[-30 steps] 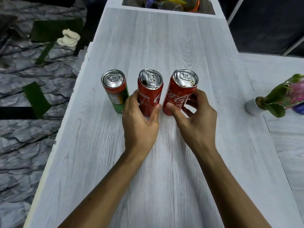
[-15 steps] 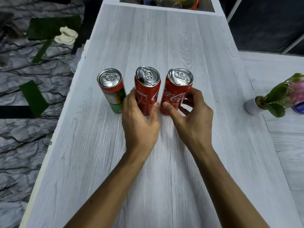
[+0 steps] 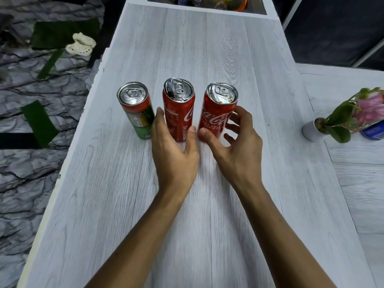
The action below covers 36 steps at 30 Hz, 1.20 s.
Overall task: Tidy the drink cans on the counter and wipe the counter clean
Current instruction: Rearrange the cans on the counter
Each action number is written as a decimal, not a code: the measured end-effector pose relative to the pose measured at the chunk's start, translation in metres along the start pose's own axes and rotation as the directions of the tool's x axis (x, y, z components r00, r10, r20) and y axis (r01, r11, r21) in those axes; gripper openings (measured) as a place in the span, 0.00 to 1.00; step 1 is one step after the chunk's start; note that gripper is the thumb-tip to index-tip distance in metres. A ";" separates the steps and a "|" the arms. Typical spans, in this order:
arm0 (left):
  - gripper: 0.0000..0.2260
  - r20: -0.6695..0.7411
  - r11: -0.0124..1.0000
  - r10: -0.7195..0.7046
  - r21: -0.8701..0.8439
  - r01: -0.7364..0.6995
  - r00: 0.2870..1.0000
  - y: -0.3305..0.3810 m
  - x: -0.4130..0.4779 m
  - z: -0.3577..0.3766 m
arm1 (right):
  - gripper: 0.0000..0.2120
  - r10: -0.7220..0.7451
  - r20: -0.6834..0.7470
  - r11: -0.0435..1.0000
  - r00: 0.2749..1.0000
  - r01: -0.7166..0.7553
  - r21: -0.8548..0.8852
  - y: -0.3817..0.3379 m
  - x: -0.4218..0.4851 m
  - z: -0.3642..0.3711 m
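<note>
Two bare forearms reach in from the bottom edge, lean and without sleeves, cuffs or gloves anywhere along their visible length. The left hand [image 3: 174, 154] and the right hand [image 3: 234, 150] carry no rings, watch, bracelet or bandage, and both wrists are plain. The fingers [image 3: 239, 116] are slim, with short, unpainted nails showing on the thumbs, and faint tendon lines and knuckle creases mark the backs of the hands.
</note>
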<state>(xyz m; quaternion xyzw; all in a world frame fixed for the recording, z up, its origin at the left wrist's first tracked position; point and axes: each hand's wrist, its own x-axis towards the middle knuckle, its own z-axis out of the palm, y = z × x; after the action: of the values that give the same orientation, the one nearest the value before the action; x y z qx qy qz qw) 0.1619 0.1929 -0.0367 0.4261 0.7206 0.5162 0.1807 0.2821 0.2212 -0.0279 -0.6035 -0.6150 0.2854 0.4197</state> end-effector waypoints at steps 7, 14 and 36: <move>0.33 0.038 1.000 0.000 -0.028 0.001 0.999 -0.002 -0.035 -0.011 | 0.40 0.030 0.016 0.995 0.999 -0.028 -0.095 0.007 -0.022 -0.019; 0.25 0.113 0.974 0.152 0.150 -0.168 0.982 -0.008 -0.057 -0.027 | 0.32 -0.045 0.192 0.925 0.980 0.114 -0.363 0.015 -0.048 -0.051; 0.28 0.650 0.828 0.233 0.258 -0.498 0.723 0.041 -0.116 0.022 | 0.29 -0.107 0.350 0.801 0.930 0.289 -0.525 0.068 -0.080 -0.169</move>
<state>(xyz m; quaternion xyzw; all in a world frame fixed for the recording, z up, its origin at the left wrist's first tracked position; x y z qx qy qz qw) 0.2612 0.1178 -0.0293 0.7304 0.6182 0.2168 0.1933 0.4556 0.1233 -0.0180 -0.5811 -0.7890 0.1325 0.1491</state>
